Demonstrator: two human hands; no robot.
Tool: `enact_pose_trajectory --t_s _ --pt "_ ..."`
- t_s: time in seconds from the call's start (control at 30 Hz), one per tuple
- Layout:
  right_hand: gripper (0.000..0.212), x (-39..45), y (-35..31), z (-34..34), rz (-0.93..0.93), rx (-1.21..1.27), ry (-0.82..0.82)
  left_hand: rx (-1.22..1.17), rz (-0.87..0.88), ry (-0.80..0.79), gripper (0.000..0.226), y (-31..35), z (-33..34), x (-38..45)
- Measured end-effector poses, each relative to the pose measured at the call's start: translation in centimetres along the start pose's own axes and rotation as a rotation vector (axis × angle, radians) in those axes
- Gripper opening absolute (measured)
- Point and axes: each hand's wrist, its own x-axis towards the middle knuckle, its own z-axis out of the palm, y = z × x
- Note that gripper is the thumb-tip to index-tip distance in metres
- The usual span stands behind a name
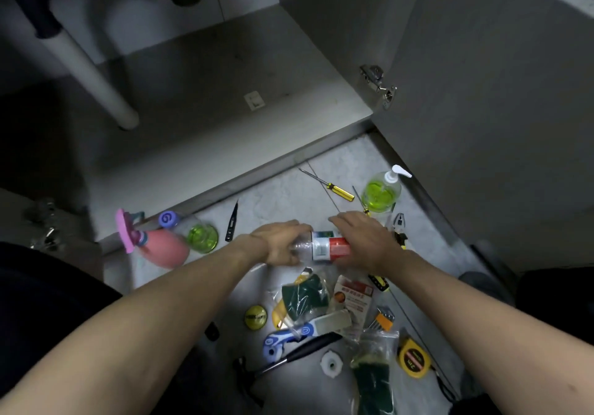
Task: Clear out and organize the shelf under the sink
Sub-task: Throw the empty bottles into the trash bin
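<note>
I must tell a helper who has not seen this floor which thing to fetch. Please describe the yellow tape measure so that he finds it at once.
Start at the open cabinet door on the right and follow the tiled floor toward the person. The tape measure lies at the near right edge of the clutter, right of a bagged green sponge. It alone is a yellow case whose red label reads "2m".

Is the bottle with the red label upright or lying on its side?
On its side: the bottle lies horizontal between left hand and right hand, both gripping it above the floor.
</note>
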Motion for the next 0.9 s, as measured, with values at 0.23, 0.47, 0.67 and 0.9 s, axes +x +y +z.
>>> enact_pose_trajectory --t_s 0.23,0.47,0.67,0.9 --pt "0.062 -1.2 -2.5 1.5 0.081 -0.085 -0.047 -0.119 -0.095 0.180 0.070 0.8 0.3 -5.1" --pt "0.066 -5.4 0.8 0.1 0.443 0.178 -0.013 -0.073 -0.343 0.119 0.064 -0.9 4.3 -8.6" --pt "0.068 -10.7 4.3 0.9 0.700 0.309 0.065 0.055 -0.047 0.116 0.051 5.1 6.2 -4.7" --pt "0.066 -14.3 6.3 3.2 0.760 0.285 -0.016 0.106 0.016 0.065 0.053 12.7 10.6 1.7"
